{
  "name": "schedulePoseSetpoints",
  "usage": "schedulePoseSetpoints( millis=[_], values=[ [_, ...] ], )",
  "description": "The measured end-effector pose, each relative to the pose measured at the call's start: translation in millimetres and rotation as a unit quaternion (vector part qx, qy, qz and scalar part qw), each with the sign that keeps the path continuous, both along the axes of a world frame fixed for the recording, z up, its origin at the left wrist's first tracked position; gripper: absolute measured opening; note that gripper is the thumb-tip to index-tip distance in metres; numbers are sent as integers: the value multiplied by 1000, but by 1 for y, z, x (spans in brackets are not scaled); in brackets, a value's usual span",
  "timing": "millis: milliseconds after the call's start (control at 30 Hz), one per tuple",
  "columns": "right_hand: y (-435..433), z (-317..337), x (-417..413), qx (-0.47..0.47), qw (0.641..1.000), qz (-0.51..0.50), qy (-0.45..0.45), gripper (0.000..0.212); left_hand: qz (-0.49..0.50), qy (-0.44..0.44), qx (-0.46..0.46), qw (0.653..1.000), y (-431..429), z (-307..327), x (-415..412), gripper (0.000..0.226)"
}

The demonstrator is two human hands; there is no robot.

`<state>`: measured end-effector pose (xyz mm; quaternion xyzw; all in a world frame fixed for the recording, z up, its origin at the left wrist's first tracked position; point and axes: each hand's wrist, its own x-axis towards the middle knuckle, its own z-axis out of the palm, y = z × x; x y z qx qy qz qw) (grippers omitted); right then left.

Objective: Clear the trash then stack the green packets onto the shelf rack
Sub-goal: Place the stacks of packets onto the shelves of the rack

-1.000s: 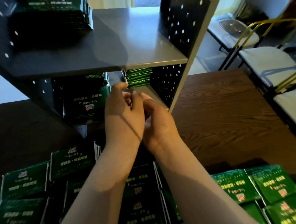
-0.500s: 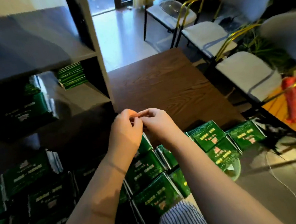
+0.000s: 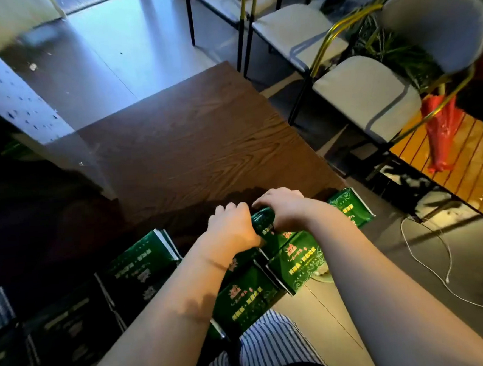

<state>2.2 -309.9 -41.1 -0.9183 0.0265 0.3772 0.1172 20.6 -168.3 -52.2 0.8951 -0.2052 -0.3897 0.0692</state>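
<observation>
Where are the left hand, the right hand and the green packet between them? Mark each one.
left hand (image 3: 232, 229): head view, on the back of the hand.
right hand (image 3: 286, 208): head view, on the back of the hand.
green packet (image 3: 263, 220): head view, on its dark top edge showing between both hands.

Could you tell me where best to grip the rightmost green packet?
Pinch the rightmost green packet by its pale right edge, coming from the right: it lies flat, that edge is bare, and the right forearm covers its left.
</observation>
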Motion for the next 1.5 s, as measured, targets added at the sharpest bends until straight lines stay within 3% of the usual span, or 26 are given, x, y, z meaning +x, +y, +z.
schedulePoseSetpoints(
  millis=[300,500,600,700,800,900,1000,1133,1333,1500],
  values=[
    [-19,-19,21,42,996,16,71,93,6,49,51,997,-30,-18,11,97],
    [-25,-24,31,22,996,35,85,91,11,87,2,996,-30,-21,22,92],
    [-31,-22,35,6,998,35,43,77,25,52,-34,998,-31,-21,25,81],
    [-34,-17,39,17,998,24,-57,63,76,3,-94,993,-29,-20,32,75],
    [-29,-15,42,73,984,-2,-163,57,87,-115,-140,980,-15,-17,40,64],
    [-23,-19,38,130,965,-35,-227,56,61,-206,-129,968,0,-21,41,65],
    [-19,-31,35,161,963,-76,-202,68,105,-180,-131,969,10,-35,36,69],
    [-17,-41,34,212,952,-114,-189,70,175,-110,-215,955,14,-49,27,75],
    [-21,-42,39,205,959,-92,-171,62,157,-141,-235,949,16,-55,25,70],
    [-17,-40,34,176,959,-85,-207,55,153,-149,-233,949,17,-51,31,57]
  ],
)
